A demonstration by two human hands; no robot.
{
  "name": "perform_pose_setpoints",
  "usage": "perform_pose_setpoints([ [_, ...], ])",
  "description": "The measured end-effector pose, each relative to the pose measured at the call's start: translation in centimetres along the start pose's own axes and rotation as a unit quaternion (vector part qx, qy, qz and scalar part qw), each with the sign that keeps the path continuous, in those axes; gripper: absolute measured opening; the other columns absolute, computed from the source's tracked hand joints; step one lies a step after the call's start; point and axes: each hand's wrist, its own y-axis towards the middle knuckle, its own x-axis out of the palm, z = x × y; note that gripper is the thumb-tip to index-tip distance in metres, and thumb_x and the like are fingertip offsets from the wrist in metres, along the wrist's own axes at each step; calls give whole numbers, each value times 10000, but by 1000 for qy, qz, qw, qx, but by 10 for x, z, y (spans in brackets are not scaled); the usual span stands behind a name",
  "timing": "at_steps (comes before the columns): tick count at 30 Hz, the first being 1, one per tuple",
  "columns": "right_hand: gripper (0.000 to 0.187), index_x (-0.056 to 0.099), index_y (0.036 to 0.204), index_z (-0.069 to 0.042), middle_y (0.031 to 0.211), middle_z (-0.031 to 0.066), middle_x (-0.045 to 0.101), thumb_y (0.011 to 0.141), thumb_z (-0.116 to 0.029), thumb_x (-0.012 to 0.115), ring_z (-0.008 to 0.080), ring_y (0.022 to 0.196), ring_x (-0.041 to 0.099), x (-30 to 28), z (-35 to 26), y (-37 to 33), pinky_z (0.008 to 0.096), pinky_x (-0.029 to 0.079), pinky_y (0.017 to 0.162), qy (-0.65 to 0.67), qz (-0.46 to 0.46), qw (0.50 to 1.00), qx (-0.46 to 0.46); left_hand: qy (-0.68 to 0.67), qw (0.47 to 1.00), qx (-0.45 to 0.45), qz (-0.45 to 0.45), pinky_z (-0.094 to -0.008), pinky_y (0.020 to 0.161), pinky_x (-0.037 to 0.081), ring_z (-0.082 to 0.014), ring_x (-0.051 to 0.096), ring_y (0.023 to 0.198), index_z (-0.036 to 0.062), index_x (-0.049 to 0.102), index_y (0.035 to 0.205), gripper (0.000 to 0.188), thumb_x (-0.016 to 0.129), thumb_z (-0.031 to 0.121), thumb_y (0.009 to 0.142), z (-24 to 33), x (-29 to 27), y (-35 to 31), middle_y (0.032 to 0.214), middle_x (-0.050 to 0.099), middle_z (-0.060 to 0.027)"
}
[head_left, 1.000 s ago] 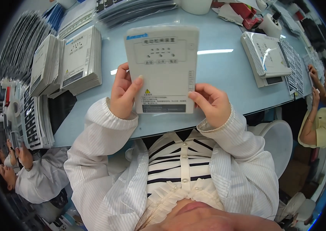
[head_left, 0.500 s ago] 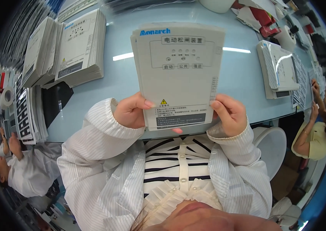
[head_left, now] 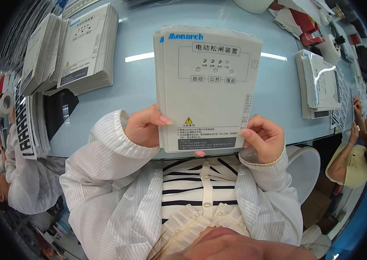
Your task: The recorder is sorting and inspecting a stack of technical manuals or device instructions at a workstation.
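Note:
Upright in front of me is a small stack of white printed panel sheets (head_left: 213,102), with a blue heading, small round holes and a yellow warning triangle. My left hand (head_left: 145,123) grips the stack's lower left edge, thumb on the front and fingers behind; one fingertip shows below the bottom edge. At the lower right corner, my right hand (head_left: 265,138) pinches the front sheet between thumb and curled fingers. That front sheet sits offset to the right, so the edges of the sheets behind show along the left.
Tall piles of similar panel sheets (head_left: 86,52) stand at the far left of the blue-grey table (head_left: 118,102). Another pile (head_left: 320,82) lies at the right. Red and white items (head_left: 309,30) are at the far right. Other people (head_left: 349,162) sit on both sides.
The front sheet has slid right against the sheets behind, exposing more of their left edges. My right hand has shifted slightly right and down with its corner; my left hand keeps its grip.

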Motion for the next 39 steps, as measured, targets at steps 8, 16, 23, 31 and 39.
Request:
perform_pose_setpoints([
  [8,155,596,923,39,826,49,617,793,-13,663,83,655,560,-5,3,1,191,455,561,45,-26,999,0,6,1000,-1,10,-596,923,410,-446,407,1212,15,250,1377,682,512,169,766,0,0,2,1355,374,-216],
  [16,207,589,941,43,842,52,615,762,-9,679,96,699,578,-5,3,0,195,459,597,32,-35,999,-14,-20,1000,11,-15,-646,876,426,-467,386,1218,17,219,1386,653,470,157,799,0,-2,4,1368,341,-227],
  [23,159,606,926,32,831,51,614,779,2,656,83,682,574,-3,4,2,183,464,563,9,-12,1000,-11,-41,999,27,-13,-671,861,416,-471,385,1216,33,223,1393,656,472,164,800,0,3,6,1371,343,-228],
  [31,156,610,971,23,809,37,623,832,-42,635,72,645,545,-24,14,7,173,418,526,8,131,989,-70,-33,998,58,16,-674,838,427,-471,404,1203,38,224,1396,652,461,161,801,-3,6,5,1370,357,-218],
  [39,223,615,1048,20,830,7,596,852,-84,638,31,556,408,-60,16,22,167,330,512,-158,324,927,-98,-17,999,48,0,-649,818,457,-464,429,1184,29,236,1388,639,456,167,804,-1,4,7,1367,363,-214],
])
